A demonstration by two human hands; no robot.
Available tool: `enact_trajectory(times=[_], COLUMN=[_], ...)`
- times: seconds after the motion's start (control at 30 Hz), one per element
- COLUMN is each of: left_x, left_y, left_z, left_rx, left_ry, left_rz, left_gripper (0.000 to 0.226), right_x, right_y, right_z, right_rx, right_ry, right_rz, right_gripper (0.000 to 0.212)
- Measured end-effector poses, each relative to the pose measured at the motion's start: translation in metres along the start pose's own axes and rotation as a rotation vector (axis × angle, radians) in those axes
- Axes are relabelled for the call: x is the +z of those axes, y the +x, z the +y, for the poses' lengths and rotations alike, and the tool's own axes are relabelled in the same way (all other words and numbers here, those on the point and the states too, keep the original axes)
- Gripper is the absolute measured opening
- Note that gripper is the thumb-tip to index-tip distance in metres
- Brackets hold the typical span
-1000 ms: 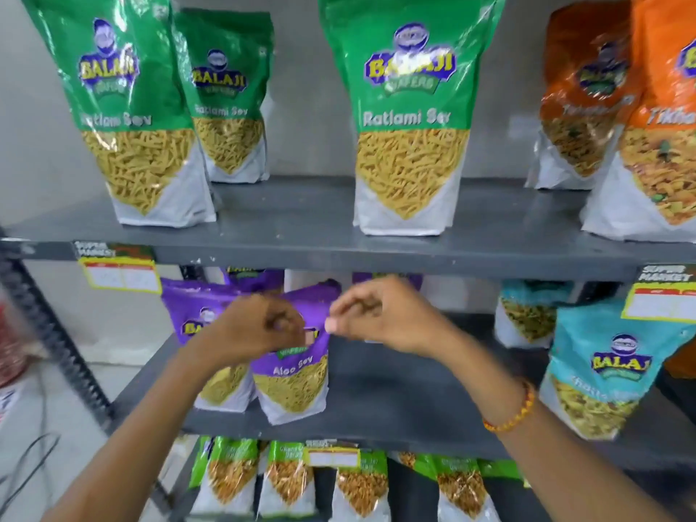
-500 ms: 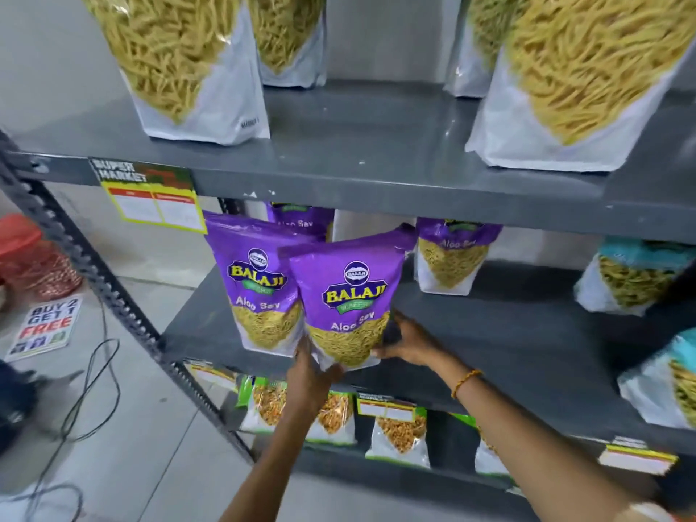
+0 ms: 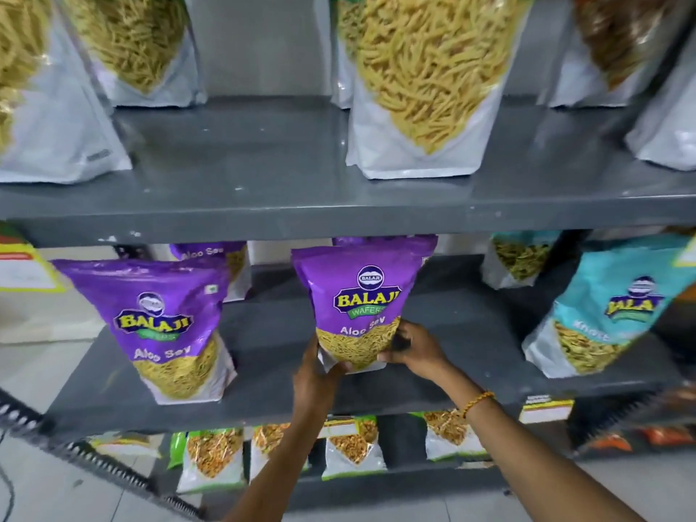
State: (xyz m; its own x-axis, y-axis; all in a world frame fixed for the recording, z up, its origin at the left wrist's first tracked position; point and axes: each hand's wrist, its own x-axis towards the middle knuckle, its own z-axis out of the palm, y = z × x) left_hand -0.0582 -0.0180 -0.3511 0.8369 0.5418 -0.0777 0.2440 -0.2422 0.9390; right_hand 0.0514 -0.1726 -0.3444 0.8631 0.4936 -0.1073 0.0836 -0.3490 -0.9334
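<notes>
Head view: left hand (image 3: 315,375) and right hand (image 3: 418,351) grip the Aloo Sev pouch (image 3: 362,288); second purple pouch (image 3: 160,325) at nine o'clock, teal pouch (image 3: 612,307) at three.

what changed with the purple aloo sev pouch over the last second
The left hand and right hand dropped from the top edge of the held Aloo Sev pouch to grip its bottom corners. The pouch slid right along the middle shelf, opening a gap from the neighbouring Aloo Sev pouch, which stayed put.

Both hands (image 3: 316,374) (image 3: 416,352) hold purple Aloo Sev pouch (image 3: 361,295) upright on shelf (image 3: 263,333).
</notes>
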Motion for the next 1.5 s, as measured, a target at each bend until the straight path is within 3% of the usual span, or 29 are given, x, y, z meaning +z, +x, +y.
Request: enact_trajectory(times=[0.27,0.47,0.6,0.8,1.0,1.2,1.5], left_x=[0.040,0.033,0.033,0.033,0.035,0.034,0.033], left_y=[0.007,0.008,0.016,0.009,-0.005,-0.006,-0.006], left_z=[-0.003,0.002,0.009,0.005,0.005,0.011,0.013], left_rx=[-0.029,0.030,0.003,0.007,0.014,0.001,0.000], left_ry=[0.014,-0.004,-0.015,0.049,0.094,0.078,0.098], left_rz=[-0.089,-0.142,-0.161,-0.169,-0.165,-0.200,-0.195], left_gripper=[0.059,0.074,0.074,0.059,0.061,0.056,0.059], right_x=[-0.029,-0.036,-0.033,-0.028,-0.028,-0.022,-0.020], right_y=[-0.009,-0.006,-0.010,-0.023,-0.033,-0.029,-0.034], right_z=[0.031,0.027,0.024,0.028,0.034,0.048,0.039], right_rx=[0.050,0.077,0.113,0.125,0.120,0.121,0.108], right_ry=[-0.017,0.006,-0.018,-0.034,-0.081,-0.106,-0.171], right_rz=[0.083,0.037,0.029,0.075,0.106,0.129,0.160], right_gripper=[0.049,0.070,0.053,0.048,0.048,0.071,0.061])
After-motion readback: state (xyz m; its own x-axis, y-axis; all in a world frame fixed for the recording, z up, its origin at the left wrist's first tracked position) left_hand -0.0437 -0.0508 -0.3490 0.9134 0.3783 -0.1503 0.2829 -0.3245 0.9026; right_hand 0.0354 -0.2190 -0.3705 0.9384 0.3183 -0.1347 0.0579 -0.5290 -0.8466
